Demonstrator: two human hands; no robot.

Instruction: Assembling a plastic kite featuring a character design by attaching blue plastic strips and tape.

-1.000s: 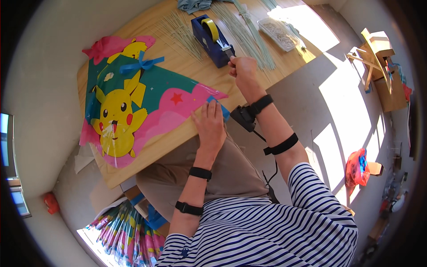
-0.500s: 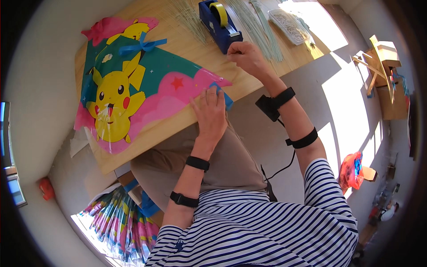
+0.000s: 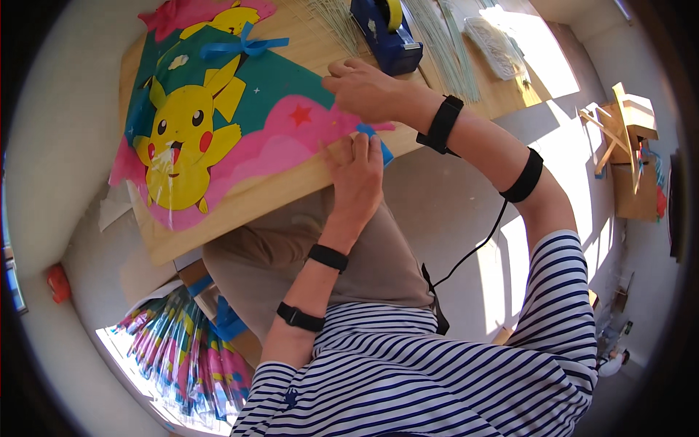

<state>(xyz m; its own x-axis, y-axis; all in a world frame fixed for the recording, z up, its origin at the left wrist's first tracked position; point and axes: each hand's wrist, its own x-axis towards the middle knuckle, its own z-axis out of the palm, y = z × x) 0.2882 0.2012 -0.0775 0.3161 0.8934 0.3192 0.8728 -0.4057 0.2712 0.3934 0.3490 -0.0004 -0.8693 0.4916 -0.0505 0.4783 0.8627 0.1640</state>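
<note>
Wooden table [image 3: 291,193] bears a colourful kite [image 3: 218,124] — thin, light, easily creased; best held flat near its right corner. Left hand [image 3: 357,175] presses that corner, fingers flat. Right hand [image 3: 364,91] rests on it; grip unclear. Blue tape dispenser [image 3: 386,33] and thin sticks [image 3: 437,44] lie beyond.

A colourful kite [image 3: 218,138] lies flat on the wooden tabletop [image 3: 291,189] — yellow cartoon creature, pink clouds. Its blue-taped corner [image 3: 380,146] overhangs the edge.

Kite [image 3: 218,124] flat on table [image 3: 218,218], tape dispenser [image 3: 386,33] behind it, thin sticks [image 3: 437,44] right of dispenser
</note>
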